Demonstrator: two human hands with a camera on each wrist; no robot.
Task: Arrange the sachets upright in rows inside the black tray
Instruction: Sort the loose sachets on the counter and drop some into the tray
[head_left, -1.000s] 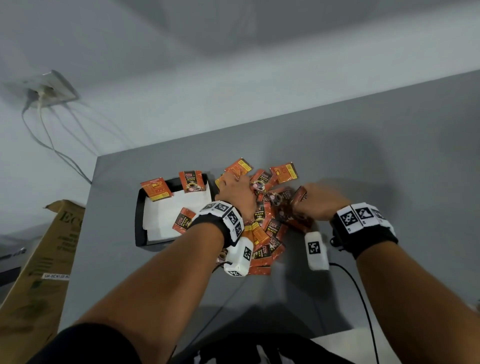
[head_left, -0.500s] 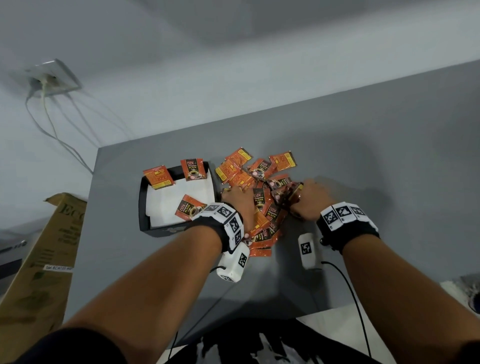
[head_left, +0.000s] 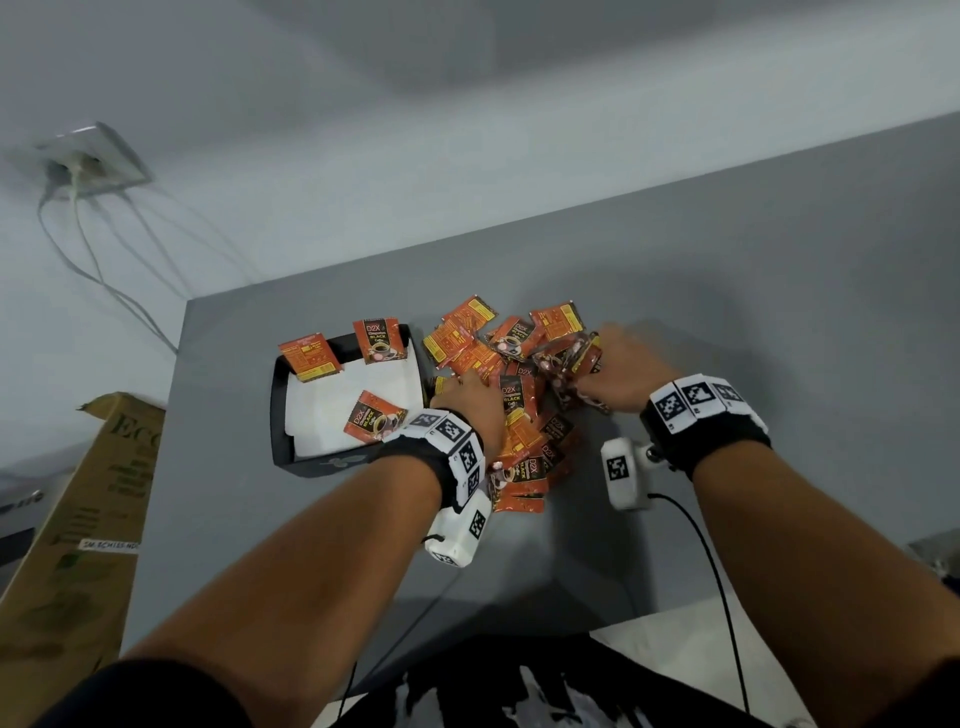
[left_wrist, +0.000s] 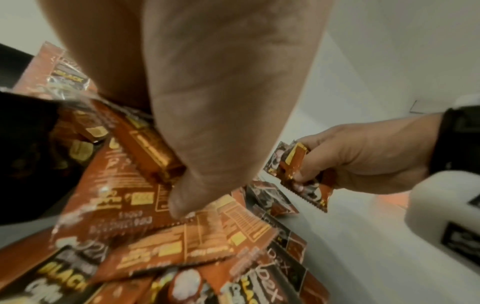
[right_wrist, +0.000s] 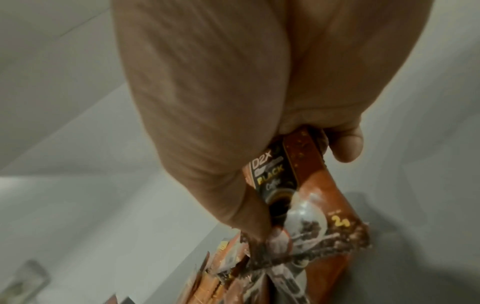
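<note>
A black tray (head_left: 283, 415) with a white liner sits left of the pile. Two orange sachets stand against its far wall (head_left: 309, 356) (head_left: 378, 340), and a third (head_left: 371, 418) leans near its front. A loose pile of sachets (head_left: 488, 358) lies on the grey table to the tray's right. My left hand (head_left: 470, 387) rests on the pile, its thumb and fingers pinching a sachet edge (left_wrist: 153, 148). My right hand (head_left: 597, 364) grips a small bundle of sachets (right_wrist: 298, 195) upright at the pile's right side, also seen in the left wrist view (left_wrist: 298, 170).
The grey table (head_left: 727, 312) ends at a left edge just beyond the tray. A cardboard box (head_left: 78, 519) stands beside it on the left. A wall socket (head_left: 88, 161) with hanging cables is at the back left. A camera cable (head_left: 717, 571) trails from my right wrist.
My right hand has closed on a bundle of sachets and raised it slightly off the pile. My left hand has drawn back a little and stays on the pile.
</note>
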